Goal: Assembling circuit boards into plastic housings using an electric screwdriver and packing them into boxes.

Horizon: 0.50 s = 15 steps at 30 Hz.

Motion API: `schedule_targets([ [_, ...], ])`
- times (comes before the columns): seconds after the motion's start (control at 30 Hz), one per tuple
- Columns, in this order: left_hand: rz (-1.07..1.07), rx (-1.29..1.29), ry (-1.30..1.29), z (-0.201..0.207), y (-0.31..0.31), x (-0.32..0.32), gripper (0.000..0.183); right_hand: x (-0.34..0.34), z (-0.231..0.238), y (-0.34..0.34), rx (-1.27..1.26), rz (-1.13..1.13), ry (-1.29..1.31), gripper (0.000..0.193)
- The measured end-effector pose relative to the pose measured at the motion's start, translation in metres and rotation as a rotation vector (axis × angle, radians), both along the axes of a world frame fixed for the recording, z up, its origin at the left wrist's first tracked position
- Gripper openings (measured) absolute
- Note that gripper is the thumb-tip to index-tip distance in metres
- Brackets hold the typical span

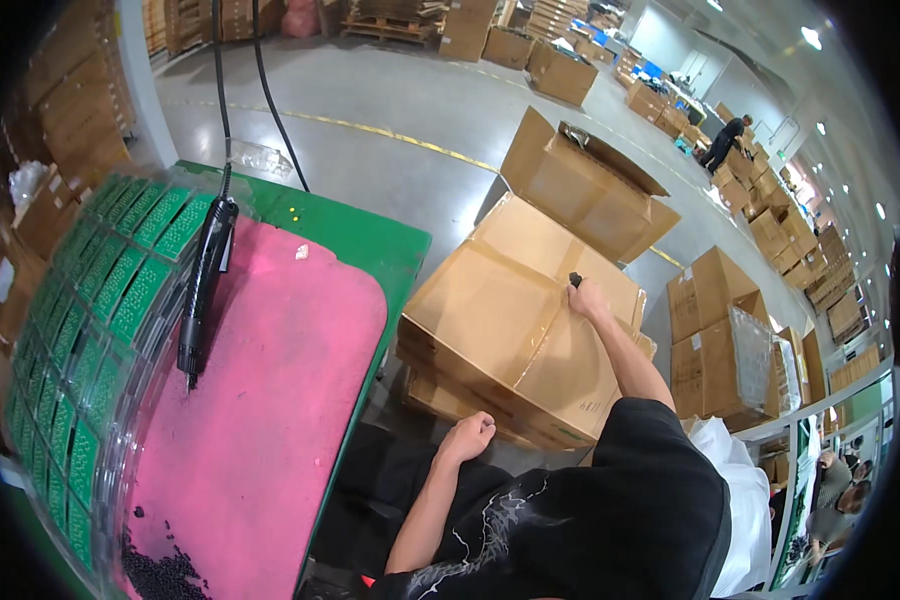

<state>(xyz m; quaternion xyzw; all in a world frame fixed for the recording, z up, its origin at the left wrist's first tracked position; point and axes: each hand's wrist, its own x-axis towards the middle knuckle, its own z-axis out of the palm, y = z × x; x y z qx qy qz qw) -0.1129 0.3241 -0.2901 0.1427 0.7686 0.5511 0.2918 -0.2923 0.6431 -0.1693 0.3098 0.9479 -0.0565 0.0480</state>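
Cardboard carton (475, 290), tan, with glossy tape (538, 350) across its top, stands right of the green table (375, 235); its side print is too small to read. The right hand (588, 298) reaches over the top, fingers closed round a small black object (575, 280). The left hand (466, 437) curls by the near side; I cannot tell whether it grips anything. A round-cornered pink mat (270, 400) covers much of the table.

1. The black object (575, 279) in our right hand (587, 298) is partly covered, too small to name.
2. Our left hand (467, 436) curls, its palm hidden from us.
3. The pink mat (260, 430) runs off the lower edge; its black bits (160, 578) are too tiny to identify.
4. A distant worker (727, 143) shows too small for detail.
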Motion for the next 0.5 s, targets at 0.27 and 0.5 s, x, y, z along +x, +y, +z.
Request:
schedule_targets([
  [0.27, 0.021, 0.005, -0.019, -0.001, 0.0, -0.003, 0.03, 0.02, 0.032, -0.026, 0.102, 0.21, 0.162, 0.043],
  [0.5, 0.02, -0.021, -0.037, 0.003, 0.0, -0.003, 0.03, 0.04, 0.066, -0.048, 0.092, 0.268, 0.158, 0.041],
])
